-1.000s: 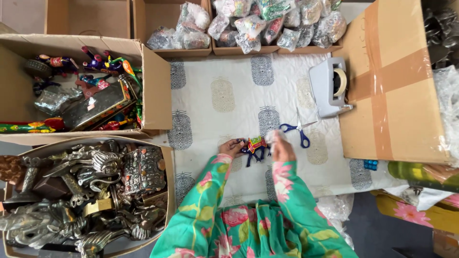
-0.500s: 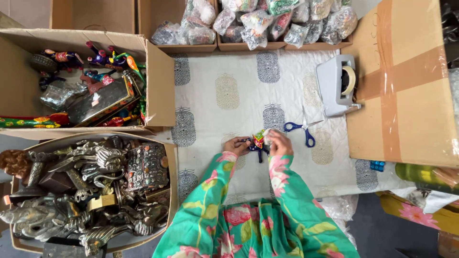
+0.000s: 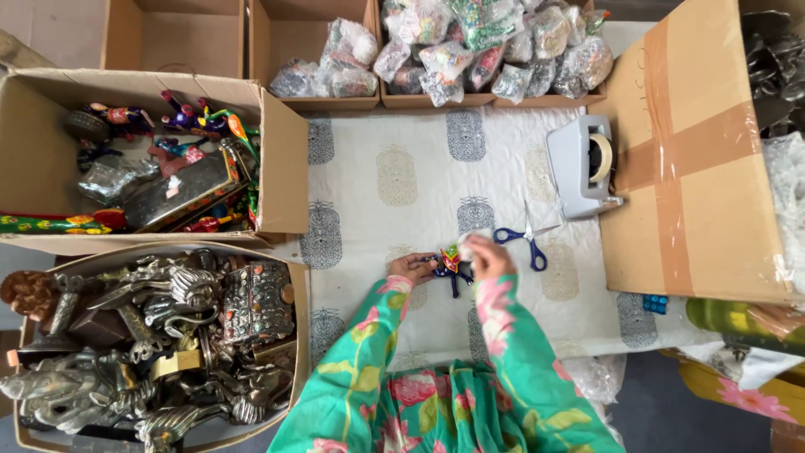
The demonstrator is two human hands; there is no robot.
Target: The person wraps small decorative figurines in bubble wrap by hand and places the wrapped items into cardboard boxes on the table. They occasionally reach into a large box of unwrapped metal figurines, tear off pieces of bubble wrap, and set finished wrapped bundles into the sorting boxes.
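Resting low over the printed cloth [image 3: 436, 168], a small painted figurine [image 3: 451, 262] in blue, red and yellow sits between both hands, just in front of the person's chest. Left hand [image 3: 412, 267] closes its fingers on the figurine's left end, apparently to steady it. Right hand [image 3: 488, 255] is bunched over the right end with something pale at the fingertips, possibly a scrap of wrap or tape; its exact pinch cannot be told at this size. Blue-handled scissors [image 3: 521, 240] lie flat on the cloth just beside the right hand, blades pointing away, within easy reach. Grey tape dispenser [image 3: 584, 164] stands farther off on the same side, against the taped cardboard box [image 3: 696, 159]. Along the far edge, shallow cartons hold wrapped bundles [image 3: 470, 50] in clear film. To the left, one open box [image 3: 142, 159] contains more bright painted pieces; the nearer carton [image 3: 159, 344] is packed with grey metal figures, well apart from the hands.
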